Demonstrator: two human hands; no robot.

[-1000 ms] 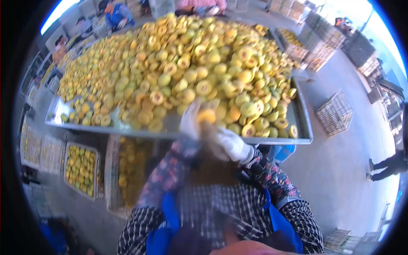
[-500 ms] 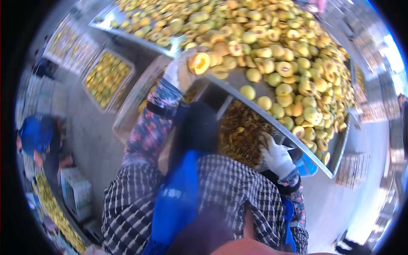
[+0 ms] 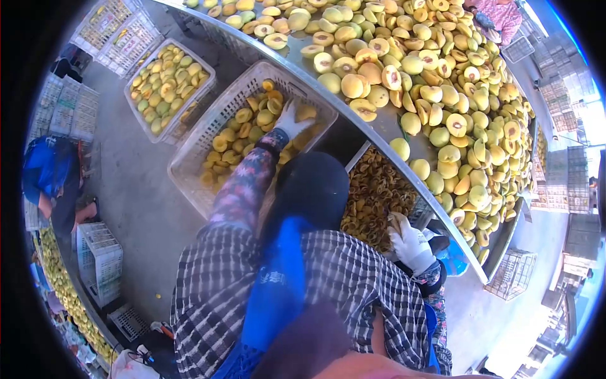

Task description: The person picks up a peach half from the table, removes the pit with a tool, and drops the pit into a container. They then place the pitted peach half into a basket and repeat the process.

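My left hand [image 3: 291, 122], in a white glove, reaches into a grey slatted crate [image 3: 189, 155]. Its thumb and fingers are spread beside a blurred yellow peach half [image 3: 305, 112]; other peach halves [image 3: 238, 134] lie below. Low by the metal table's edge, my right hand [image 3: 413, 246] is gloved too, its fingers curled and brown-stained. Whatever it holds is hidden. Beside it sits a container full of brown pit pieces [image 3: 372, 196]. On the metal table [image 3: 394, 129] lies a broad heap of halved peaches [image 3: 442, 95], several with brown centres showing.
Another crate of peaches [image 3: 167, 88] stands on the floor at the left. A person in blue [image 3: 47, 167] bends near a white crate [image 3: 101, 262]. At far right of the table is a person's pink sleeve [image 3: 502, 19]. A wire crate [image 3: 512, 273] stands beyond the table corner.
My left hand has moved from the table edge down into the crate, and its fingers have spread from the hollowed peach half it held. The right hand stays low near the pit pieces.
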